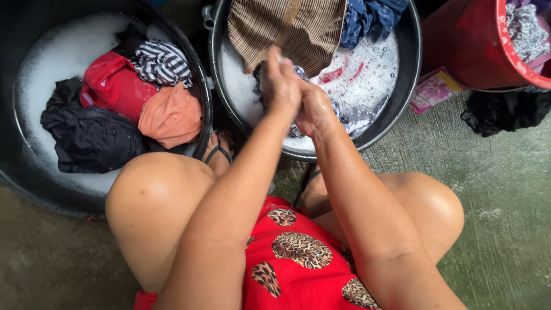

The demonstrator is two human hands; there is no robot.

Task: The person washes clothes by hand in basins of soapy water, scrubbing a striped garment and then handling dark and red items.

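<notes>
Concrete floor (505, 189), soapy basin (410, 69), both hands' fingers (281, 80) clenched on patterned cloth (350, 117), second laundry tub (34, 183) left

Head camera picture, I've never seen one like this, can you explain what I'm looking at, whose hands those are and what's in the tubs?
This is one picture from a camera worn on a person's head, looking straight down, so the arms, knees and red patterned dress at the bottom belong to the wearer, who sits low over a concrete floor.

The left hand and right hand are pressed together over the middle basin, gripping a wet cloth between them. That basin holds soapy water, a striped brown garment and a blue garment.

The left basin also holds suds, with a pile of clothes: black, red, orange and a black-and-white striped one.

At top right stands a red bucket with more laundry, a pink packet beside it, and a dark cloth on the floor.
</notes>
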